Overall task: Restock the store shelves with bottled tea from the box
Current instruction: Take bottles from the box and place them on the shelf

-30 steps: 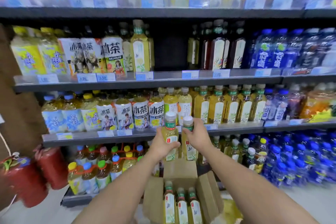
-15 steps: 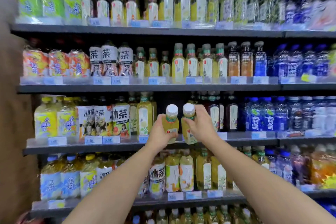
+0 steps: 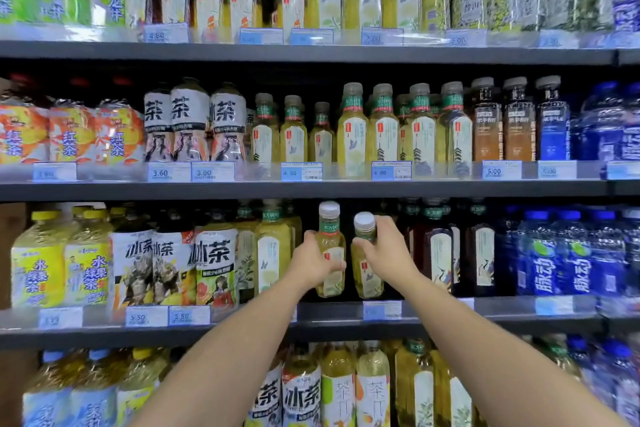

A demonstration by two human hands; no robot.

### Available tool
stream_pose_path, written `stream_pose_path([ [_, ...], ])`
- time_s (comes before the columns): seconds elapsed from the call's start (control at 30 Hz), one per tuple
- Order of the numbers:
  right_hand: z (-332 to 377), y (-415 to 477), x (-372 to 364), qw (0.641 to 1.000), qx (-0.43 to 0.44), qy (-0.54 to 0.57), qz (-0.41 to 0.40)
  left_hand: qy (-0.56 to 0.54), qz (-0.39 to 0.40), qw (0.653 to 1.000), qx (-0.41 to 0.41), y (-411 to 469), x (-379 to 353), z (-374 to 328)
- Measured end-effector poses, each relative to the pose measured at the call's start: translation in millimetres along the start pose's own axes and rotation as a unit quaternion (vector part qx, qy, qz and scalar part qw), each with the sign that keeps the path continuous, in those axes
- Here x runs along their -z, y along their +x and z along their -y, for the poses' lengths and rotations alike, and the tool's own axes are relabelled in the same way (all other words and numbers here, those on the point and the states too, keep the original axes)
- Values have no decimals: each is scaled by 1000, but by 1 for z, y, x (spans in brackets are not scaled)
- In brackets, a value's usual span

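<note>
Just above the price tag (image 3: pixel 382 309) on the third shelf edge (image 3: pixel 346 324): two pale tea bottles, side by side in the dark gap. Left hand (image 3: pixel 313 262) wrapped shut around the body of the left bottle (image 3: pixel 330 253); right hand (image 3: pixel 384 253) closed on the neck and shoulder of the right bottle (image 3: pixel 367 274). Best kept upright, pushed back beside the green-banded bottle (image 3: pixel 273 253) left of the tag, labels forward, set down flat before letting go, clear of the dark bottles (image 3: pixel 440 253) to the tag's right
</note>
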State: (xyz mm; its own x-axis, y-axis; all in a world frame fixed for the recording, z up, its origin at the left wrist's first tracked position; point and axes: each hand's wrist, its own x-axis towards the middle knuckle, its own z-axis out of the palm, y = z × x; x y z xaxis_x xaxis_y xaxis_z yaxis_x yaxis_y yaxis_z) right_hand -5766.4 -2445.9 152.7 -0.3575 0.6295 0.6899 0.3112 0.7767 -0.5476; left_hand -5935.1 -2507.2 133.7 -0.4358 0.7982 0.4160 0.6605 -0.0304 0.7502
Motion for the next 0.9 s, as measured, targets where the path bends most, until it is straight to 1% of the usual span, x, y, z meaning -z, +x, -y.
stream_pose_path([
  [0.13,-27,27,-17,998,-54,28,-7,-13,60,997,45,31,-15,29],
  [0.23,-38,39,-24,996,-79,36,-16,-38,66,995,68,43,-26,43],
  [0.3,-45,42,-32,996,-84,29,-6,-28,67,996,59,50,-32,46],
  [0.37,-49,42,-39,995,-90,33,-1,12,62,997,42,52,-37,47],
  [0.43,-50,38,-42,994,-97,41,-14,49,51,997,25,48,-40,47],
  [0.5,-50,33,-42,995,-100,21,-12,78,31,996,12,39,-41,45],
  [0.57,-48,22,-40,994,-99,-48,17,120,-15,993,-3,26,-42,45],
  [0.67,-49,-1,-39,982,-65,-169,61,221,-67,972,-35,4,-40,43],
  [0.7,-49,-8,-39,976,-55,-195,83,243,-69,967,-45,-2,-39,40],
  [0.77,-48,-17,-36,961,-64,-233,137,265,-70,960,-59,-12,-35,30],
  [0.83,-46,-20,-34,945,-83,-252,191,274,-69,957,-60,-18,-32,19],
  [0.9,-47,-19,-32,934,-90,-262,226,287,-54,955,-61,-22,-31,11],
])
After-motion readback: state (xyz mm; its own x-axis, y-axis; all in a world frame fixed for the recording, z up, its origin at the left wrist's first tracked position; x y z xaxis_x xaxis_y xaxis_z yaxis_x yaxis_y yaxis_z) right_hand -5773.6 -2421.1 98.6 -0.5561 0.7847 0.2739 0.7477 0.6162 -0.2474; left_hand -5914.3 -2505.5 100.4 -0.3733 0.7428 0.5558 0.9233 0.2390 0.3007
